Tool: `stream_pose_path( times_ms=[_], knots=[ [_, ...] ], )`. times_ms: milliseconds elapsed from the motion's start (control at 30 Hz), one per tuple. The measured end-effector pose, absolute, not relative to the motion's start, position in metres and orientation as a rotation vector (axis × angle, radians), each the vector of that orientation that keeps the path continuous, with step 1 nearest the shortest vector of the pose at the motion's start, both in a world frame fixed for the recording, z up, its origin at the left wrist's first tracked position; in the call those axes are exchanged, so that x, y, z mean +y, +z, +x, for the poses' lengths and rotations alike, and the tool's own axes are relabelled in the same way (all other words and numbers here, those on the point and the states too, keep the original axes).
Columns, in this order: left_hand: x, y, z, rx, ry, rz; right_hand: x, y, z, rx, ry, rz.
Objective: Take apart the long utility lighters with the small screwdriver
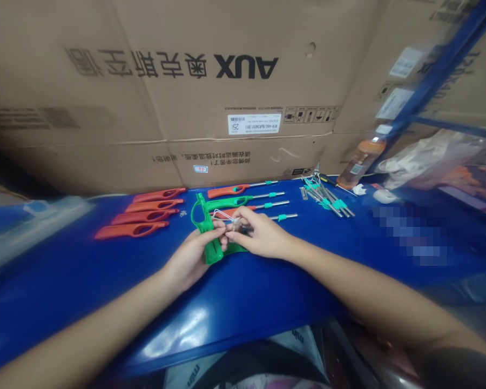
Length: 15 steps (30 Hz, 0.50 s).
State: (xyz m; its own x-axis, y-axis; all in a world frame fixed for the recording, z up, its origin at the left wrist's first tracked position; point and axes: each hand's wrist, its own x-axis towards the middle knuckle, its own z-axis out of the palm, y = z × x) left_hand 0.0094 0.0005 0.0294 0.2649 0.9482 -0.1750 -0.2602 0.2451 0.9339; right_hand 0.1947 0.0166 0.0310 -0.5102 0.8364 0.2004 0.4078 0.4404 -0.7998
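Observation:
My left hand [194, 254] is closed around a green plastic lighter-handle shell [206, 227], held upright over the blue table [105, 270]. My right hand [257, 235] pinches a small clear part with thin white wires [227, 216] against the shell. The fingertips of both hands meet at that spot. Just behind them lie assembled lighters, one orange [230, 189] and one green [227, 203], with metal tubes pointing right.
Several orange handle shells [140, 218] lie in a row to the left. A heap of metal tubes with teal collars [326, 195] sits at the right rear, near a bottle [358, 161]. Big cardboard boxes [227, 81] wall off the back. A blue shelf frame [441, 70] stands right.

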Motion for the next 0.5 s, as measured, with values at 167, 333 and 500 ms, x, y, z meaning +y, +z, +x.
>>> stream_pose_path(
  times_ms=[167,333,500],
  knots=[
    [0.004,0.032,0.001,0.978,0.998,1.111,0.036,0.031,0.209,-2.035,0.849,-0.939],
    [0.007,0.025,-0.016,1.224,0.832,2.196,0.067,0.056,0.257,-1.830,0.338,-1.123],
    [0.010,0.016,-0.021,1.223,0.561,2.612,0.093,0.077,0.322,-1.678,-0.017,-2.025]
  ],
)
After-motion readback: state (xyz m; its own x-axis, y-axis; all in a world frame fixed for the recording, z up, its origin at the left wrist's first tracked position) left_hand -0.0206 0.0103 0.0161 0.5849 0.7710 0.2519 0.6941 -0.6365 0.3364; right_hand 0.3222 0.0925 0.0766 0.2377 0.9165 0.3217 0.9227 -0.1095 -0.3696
